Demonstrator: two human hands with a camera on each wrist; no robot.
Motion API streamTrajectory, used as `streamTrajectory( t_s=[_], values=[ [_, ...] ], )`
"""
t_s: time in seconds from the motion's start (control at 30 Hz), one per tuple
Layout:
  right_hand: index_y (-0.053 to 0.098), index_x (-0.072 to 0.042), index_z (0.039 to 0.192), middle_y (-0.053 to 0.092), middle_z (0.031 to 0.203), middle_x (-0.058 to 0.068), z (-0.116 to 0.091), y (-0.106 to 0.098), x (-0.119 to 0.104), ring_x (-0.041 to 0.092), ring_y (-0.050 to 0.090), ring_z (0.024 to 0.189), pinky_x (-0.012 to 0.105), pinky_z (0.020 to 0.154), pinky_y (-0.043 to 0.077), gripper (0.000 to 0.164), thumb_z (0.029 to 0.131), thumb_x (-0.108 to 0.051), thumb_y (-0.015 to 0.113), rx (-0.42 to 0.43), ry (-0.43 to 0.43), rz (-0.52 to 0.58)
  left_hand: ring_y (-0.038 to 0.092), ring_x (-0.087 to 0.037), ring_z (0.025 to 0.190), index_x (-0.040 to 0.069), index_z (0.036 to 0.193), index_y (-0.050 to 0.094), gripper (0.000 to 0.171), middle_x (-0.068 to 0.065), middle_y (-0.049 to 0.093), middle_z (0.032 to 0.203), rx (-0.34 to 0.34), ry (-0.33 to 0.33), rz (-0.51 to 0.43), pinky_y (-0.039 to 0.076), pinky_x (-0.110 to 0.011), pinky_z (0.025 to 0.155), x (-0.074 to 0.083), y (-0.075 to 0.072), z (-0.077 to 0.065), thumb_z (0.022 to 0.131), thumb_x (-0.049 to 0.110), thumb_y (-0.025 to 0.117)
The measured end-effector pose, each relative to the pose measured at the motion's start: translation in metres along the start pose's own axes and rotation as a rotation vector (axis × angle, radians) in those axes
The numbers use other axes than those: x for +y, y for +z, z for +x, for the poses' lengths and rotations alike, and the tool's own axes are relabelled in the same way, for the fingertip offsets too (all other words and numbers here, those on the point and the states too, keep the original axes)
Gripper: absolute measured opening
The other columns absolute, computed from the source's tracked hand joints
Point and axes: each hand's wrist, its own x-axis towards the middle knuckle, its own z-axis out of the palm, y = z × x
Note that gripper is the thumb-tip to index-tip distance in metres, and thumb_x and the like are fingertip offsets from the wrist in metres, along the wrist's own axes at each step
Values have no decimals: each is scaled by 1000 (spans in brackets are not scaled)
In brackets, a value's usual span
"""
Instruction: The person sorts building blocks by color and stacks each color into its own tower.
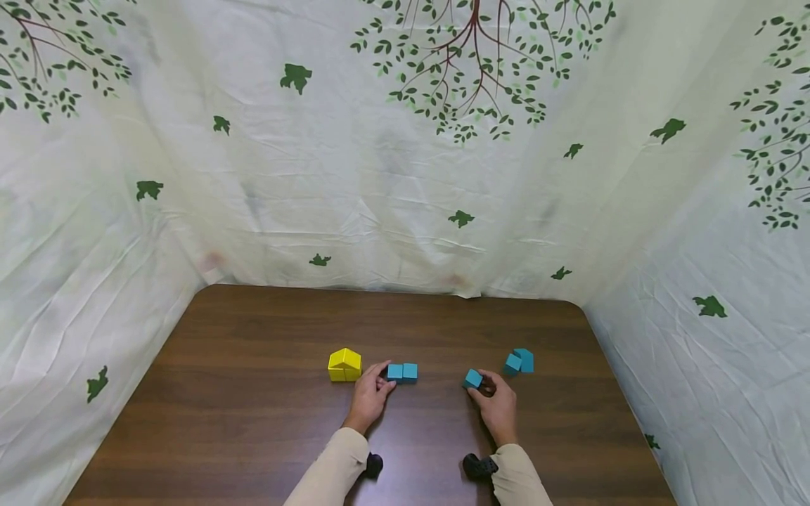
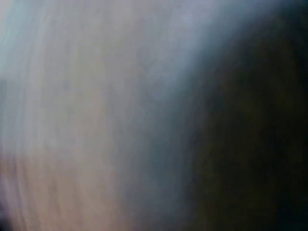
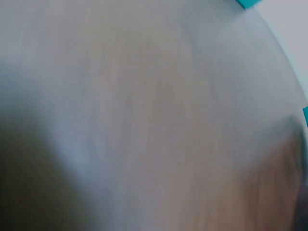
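Two blue cubes sit side by side on the table in the head view, the left cube (image 1: pixel 395 372) touching the right one (image 1: pixel 410 373). My left hand (image 1: pixel 369 399) pinches the left cube between thumb and forefinger. Farther right, my right hand (image 1: pixel 498 406) holds another blue cube (image 1: pixel 472 379), turned at an angle, by thumb and fingertips. The left wrist view is too blurred to make out any block. In the right wrist view, part of the right hand (image 3: pixel 274 187) shows at lower right, and a blue block corner (image 3: pixel 248 2) at the top edge.
Yellow blocks (image 1: pixel 344 365) stand in a house shape just left of my left hand. Beyond the right hand lie a tilted blue cube (image 1: pixel 512 364) and a blue block with a sloped top (image 1: pixel 525 359). A white leaf-printed cloth (image 1: pixel 380 190) hangs around the brown table (image 1: pixel 253 422).
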Motion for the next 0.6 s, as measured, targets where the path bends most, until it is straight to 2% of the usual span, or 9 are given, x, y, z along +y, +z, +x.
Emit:
streamTrajectory(
  t_s=[0.27, 0.6],
  values=[
    [68, -4, 114, 67, 102, 9, 12, 24, -33, 27, 62, 90, 44, 78, 51, 39, 77, -5, 80, -80, -141, 64, 51, -13, 77, 0, 128, 59, 42, -11, 59, 109, -22, -33, 1, 47, -24, 71, 0, 0, 0, 87, 2, 69],
    [68, -3, 114, 67, 103, 8, 19, 48, -63, 26, 63, 92, 40, 79, 52, 40, 76, -5, 80, -201, -220, 98, 51, -13, 76, 0, 127, 60, 42, -10, 59, 106, -13, -31, -6, 47, -23, 69, -1, 0, 0, 86, 2, 70]
  ],
)
